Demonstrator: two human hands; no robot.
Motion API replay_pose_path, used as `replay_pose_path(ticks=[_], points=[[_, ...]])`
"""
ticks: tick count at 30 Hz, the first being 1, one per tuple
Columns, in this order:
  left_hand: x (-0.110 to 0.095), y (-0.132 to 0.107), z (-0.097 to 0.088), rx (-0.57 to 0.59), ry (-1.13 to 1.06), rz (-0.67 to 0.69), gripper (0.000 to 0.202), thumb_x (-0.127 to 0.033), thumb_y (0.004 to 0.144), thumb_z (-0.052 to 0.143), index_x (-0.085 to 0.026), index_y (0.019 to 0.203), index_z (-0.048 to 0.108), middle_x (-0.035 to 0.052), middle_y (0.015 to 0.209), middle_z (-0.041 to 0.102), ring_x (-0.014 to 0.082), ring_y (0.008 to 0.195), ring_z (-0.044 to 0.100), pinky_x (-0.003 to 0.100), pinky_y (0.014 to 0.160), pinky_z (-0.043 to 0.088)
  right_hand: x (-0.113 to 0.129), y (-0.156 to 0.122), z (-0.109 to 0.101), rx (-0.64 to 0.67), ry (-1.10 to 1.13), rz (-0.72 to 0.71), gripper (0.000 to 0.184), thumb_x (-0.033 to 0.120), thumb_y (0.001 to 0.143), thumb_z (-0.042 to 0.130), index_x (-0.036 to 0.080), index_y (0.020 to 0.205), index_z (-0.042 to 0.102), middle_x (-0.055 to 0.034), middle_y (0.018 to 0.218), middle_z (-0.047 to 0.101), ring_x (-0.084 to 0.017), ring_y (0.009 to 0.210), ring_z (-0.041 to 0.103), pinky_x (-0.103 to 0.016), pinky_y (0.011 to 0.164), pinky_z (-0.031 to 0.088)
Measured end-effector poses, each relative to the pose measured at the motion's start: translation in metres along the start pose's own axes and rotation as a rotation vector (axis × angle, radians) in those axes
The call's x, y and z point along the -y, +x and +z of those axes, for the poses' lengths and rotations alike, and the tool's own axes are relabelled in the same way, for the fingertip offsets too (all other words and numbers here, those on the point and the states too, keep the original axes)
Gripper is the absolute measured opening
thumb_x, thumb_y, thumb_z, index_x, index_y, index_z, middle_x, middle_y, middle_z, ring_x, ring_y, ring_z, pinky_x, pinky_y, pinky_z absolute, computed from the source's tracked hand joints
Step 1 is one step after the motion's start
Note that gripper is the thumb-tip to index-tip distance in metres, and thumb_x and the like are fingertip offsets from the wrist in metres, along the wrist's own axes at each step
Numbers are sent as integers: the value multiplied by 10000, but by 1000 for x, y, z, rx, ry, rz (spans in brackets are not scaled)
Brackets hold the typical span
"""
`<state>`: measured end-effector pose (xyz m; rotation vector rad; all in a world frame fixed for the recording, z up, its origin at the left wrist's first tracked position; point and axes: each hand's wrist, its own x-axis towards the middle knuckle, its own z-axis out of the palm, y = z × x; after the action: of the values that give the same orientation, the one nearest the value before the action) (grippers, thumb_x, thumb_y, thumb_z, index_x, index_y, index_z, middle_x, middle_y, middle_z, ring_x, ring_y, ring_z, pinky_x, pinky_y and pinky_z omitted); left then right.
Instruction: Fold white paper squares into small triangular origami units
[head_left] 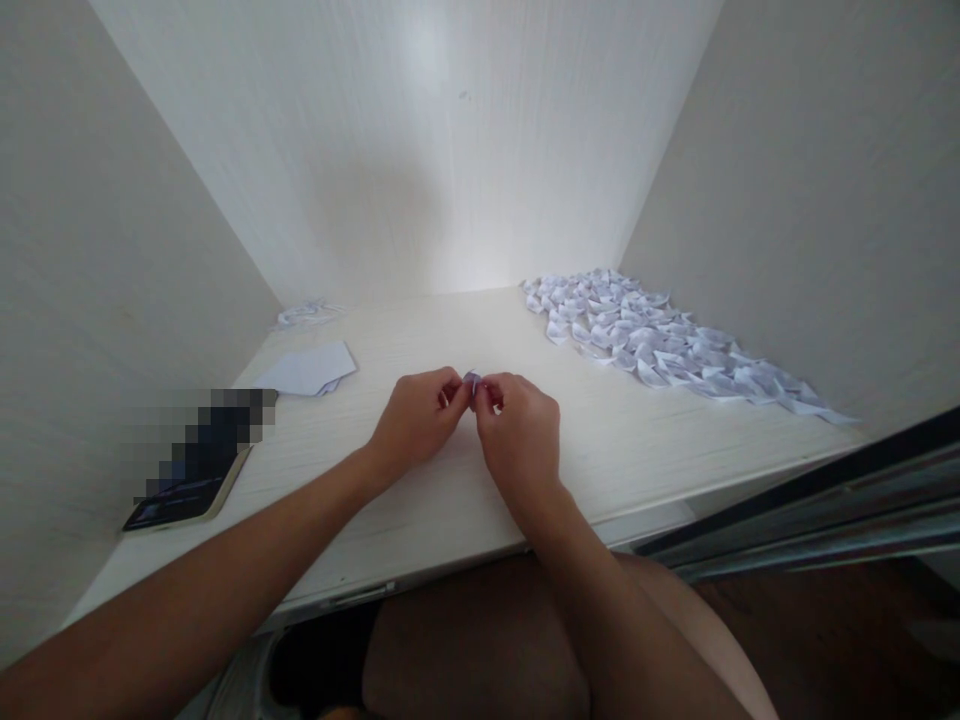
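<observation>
Between my two hands, just above the middle of the white desk, is a small folded piece of paper (472,378). My left hand (421,412) pinches its left side with thumb and forefinger. On the other side, the fingertips of my right hand (519,425) are closed on the same piece. The fingers cover most of the paper, so its exact shape is hard to make out. A large heap of small folded white paper pieces (637,335) spreads along the right wall, beyond my right hand.
Flat paper sheets (307,368) lie to the left, with a white cord-like bundle (309,313) in the back corner. A phone (195,475), partly blurred out, rests by the left wall. Panels enclose the desk (420,520) on three sides; a dark-edged panel (810,500) stands at right.
</observation>
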<state>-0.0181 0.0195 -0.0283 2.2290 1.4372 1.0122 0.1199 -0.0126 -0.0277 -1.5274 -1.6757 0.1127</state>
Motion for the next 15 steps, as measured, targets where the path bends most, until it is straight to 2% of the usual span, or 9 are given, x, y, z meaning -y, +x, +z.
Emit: replay_pose_path(ticks=[3, 6, 15], points=[[3, 2, -1, 47, 68, 24, 352, -355, 928, 512, -195, 614, 528, -22, 546, 557, 127, 512, 464, 268, 550, 283, 0, -1, 0, 44, -16, 2, 188, 197, 961, 575, 179, 841, 719, -70, 828, 745, -182, 720, 645, -297, 672, 385], [4, 2, 2, 60, 37, 33, 354, -340, 917, 508, -199, 596, 465, -36, 532, 505, 118, 502, 407, 266, 545, 249, 3, -3, 1, 69, -53, 10, 203, 193, 967, 565, 167, 837, 719, -93, 833, 742, -197, 717, 644, -312, 653, 362], [-3, -4, 2, 59, 52, 77, 333, -297, 917, 518, -193, 603, 478, -33, 539, 505, 114, 507, 391, 265, 551, 239, 10, -6, -6, 85, -146, -10, 218, 159, 965, 550, 165, 815, 709, -96, 813, 735, -202, 706, 643, -316, 625, 345]])
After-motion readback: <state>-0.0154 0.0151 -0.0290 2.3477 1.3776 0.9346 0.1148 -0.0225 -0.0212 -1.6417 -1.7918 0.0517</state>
